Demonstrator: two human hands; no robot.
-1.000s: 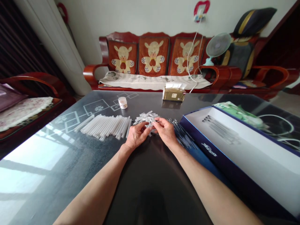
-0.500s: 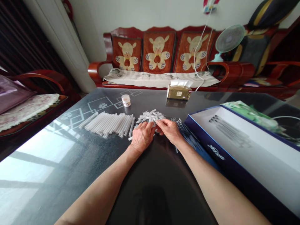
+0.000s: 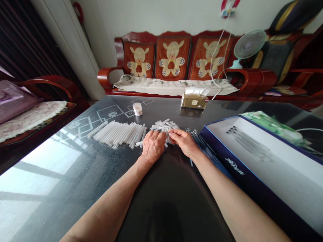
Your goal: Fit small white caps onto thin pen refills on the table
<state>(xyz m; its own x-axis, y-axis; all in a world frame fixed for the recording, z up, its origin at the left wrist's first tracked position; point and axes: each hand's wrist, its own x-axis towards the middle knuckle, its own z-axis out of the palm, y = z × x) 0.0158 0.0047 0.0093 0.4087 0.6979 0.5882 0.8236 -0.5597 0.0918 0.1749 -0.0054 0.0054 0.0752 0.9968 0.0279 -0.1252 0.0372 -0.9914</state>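
Note:
My left hand (image 3: 153,145) is at the middle of the table, its fingers curled down at the near edge of a pile of short white plastic pieces (image 3: 163,125). Right beside it, my right hand (image 3: 184,142) pinches with thumb and forefinger. Whatever the fingers of either hand hold is too small or too hidden to make out. To the left lies a row of long, whitish translucent tubes (image 3: 118,133). A bundle of thin dark rods (image 3: 202,143) lies just right of my right hand, partly covered by that forearm.
A dark blue box with a white inside (image 3: 275,178) stands at the right, with several black-tipped clear sticks (image 3: 246,141) in it. Behind it lies a green plastic bag (image 3: 275,126). A tape roll or small cup (image 3: 137,109) and a tissue pack (image 3: 193,100) stand farther back.
The view has shifted slightly. Both hands stay at the pile, with small finger movements; the fingertips are a little differently placed.

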